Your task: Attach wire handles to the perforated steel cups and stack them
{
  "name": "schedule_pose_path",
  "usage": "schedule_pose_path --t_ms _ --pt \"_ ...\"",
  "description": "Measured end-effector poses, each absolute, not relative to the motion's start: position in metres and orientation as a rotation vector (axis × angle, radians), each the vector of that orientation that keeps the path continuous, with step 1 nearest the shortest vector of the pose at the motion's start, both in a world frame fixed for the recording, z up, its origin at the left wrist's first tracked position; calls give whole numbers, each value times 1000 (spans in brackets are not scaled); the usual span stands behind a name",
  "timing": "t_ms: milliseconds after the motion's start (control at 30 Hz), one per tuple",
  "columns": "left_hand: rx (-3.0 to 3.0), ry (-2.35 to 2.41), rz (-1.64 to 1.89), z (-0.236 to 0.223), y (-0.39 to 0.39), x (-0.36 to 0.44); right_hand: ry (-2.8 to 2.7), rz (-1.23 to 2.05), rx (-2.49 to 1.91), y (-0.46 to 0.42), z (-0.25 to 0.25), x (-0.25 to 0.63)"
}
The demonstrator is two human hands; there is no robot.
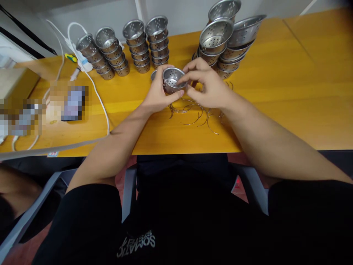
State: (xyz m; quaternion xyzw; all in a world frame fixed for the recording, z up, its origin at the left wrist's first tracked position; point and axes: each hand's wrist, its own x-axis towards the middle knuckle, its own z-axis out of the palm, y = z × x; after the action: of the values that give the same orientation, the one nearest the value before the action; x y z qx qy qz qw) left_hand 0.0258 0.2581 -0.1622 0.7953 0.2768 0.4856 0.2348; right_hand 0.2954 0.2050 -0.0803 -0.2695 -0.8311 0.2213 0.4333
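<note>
A small round metal strainer basket (173,86) with punched holes is held just above the table, tilted so its inside shows. My left hand (158,94) wraps its left side, thumb along the near side. At the right rim my right hand (205,82) is curled, a fingertip reaching inside the basket and the thumb near the outer wall; whether a wire is pinched there too cannot be made out. Thin curved metal wires (190,108) lie loose on the table below both hands. Behind my left hand another metal basket (153,76) is partly hidden.
Stacks of small strainer baskets (142,48) stand along the back left. Larger baskets (216,36) are stacked, leaning, at back right. White cables (95,86) and a blurred phone (74,103) lie left on the yellow table (289,110). Someone's leg (19,187) shows at far left.
</note>
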Motion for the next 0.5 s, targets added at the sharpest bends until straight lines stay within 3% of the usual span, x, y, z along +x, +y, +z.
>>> schedule_pose_path --t_ms 233,500 --pt "2282 710 1311 -166 260 22 -2209 601 -809 193 -72 296" --pt "2216 770 1306 -175 271 17 -2322 503 -1026 178 -10 333"
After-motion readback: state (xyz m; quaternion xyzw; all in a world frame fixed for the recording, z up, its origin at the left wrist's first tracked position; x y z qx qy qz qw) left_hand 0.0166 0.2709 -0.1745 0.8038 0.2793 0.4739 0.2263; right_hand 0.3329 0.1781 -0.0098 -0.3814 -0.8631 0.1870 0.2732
